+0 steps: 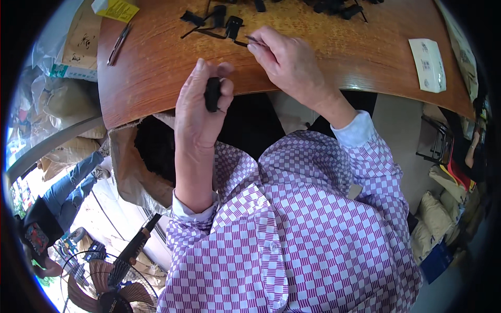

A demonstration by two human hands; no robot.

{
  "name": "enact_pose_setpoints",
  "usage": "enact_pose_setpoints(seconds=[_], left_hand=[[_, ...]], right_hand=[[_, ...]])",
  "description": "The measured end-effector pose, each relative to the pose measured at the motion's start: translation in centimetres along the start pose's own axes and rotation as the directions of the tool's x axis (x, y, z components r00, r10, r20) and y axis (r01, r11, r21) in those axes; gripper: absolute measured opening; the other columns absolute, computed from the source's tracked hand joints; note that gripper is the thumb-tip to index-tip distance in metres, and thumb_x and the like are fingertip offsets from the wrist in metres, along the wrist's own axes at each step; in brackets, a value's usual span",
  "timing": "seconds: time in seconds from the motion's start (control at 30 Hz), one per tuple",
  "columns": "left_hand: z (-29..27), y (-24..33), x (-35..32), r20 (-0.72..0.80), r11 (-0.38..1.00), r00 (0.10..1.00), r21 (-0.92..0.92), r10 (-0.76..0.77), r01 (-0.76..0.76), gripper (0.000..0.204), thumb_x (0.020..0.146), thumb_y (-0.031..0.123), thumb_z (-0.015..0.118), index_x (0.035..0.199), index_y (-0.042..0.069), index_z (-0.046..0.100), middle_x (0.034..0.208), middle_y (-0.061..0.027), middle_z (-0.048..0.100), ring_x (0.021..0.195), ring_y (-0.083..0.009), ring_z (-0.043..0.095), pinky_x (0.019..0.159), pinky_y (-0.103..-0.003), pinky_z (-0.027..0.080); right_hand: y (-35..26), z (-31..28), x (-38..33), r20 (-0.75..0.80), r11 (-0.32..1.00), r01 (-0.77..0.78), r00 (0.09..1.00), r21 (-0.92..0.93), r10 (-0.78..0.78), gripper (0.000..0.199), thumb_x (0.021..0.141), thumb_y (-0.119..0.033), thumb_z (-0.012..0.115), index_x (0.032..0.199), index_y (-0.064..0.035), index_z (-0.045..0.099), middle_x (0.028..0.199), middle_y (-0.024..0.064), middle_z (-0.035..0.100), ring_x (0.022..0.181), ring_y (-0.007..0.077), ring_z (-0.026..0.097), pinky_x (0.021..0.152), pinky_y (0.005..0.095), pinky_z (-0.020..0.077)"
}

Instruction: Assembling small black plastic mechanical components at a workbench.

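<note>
Carefully, the left hand pinches a small black part while the right hand, just beside, grips thin tweezers over black clips; steady wrists should help.

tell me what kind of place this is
Probably a small home workshop or piecework assembly spot. A wooden table holds scattered small black plastic parts and tweezers, filled sacks are piled beside it, and the left hand grips one black part.
</note>
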State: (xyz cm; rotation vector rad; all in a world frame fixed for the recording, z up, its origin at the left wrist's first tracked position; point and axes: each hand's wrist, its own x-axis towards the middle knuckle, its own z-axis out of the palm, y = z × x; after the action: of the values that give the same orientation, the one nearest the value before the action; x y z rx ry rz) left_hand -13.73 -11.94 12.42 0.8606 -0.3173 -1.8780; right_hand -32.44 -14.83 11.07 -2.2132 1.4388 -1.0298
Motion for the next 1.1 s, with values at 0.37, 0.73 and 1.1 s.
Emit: enact_pose_setpoints(seconds=[0.37, 0.73, 1.1], left_hand=[[4.9, -3.5, 1.8, 0.188, 0.981, 0.964, 0.080, -0.187, 0.175, 0.031, 0.091, 0.028, 0.059, 0.113, 0.006, 0.058, 0.099, -0.0114, 0.065, 0.069, -0.0129, 0.063, 0.044, -0.017, 0.037], [6.8, -4.6, 1.0, 0.177, 0.863, 0.984, 0.492, 0.032, -0.117, 0.030, 0.089, 0.009, 0.060, 0.118, 0.004, 0.054, 0.094, -0.0116, 0.065, 0.065, -0.0105, 0.062, 0.046, -0.015, 0.039], [5.8, -5.4, 0.7, 0.304, 0.577, 0.901, 0.693, 0.310, -0.432, 0.031, 0.089, -0.004, 0.056, 0.119, 0.002, 0.056, 0.089, -0.0025, 0.058, 0.073, -0.0050, 0.055, 0.063, -0.018, 0.048]], right_hand=[[0.2, -3.3, -6.0, -0.121, 0.992, 0.017, 0.993, 0.123, -0.002, 0.015, 0.082, -0.005, 0.064, 0.093, -0.0042, 0.055, 0.072, 0.0110, 0.062, 0.063, 0.0266, 0.064, 0.051, 0.0322, 0.0480], [0.4, -5.5, -7.8, 0.121, 0.687, -0.373, 0.914, 0.624, 0.387, 0.029, 0.096, -0.025, 0.050, 0.114, -0.0029, 0.053, 0.085, 0.0048, 0.061, 0.076, 0.0111, 0.060, 0.062, 0.0236, 0.0452], [-0.9, -3.3, -5.4, 0.207, 0.563, -0.390, 0.909, 0.729, 0.362, 0.039, 0.099, -0.031, 0.044, 0.126, -0.0035, 0.048, 0.088, 0.0017, 0.056, 0.084, 0.0068, 0.055, 0.073, 0.0193, 0.0471]])
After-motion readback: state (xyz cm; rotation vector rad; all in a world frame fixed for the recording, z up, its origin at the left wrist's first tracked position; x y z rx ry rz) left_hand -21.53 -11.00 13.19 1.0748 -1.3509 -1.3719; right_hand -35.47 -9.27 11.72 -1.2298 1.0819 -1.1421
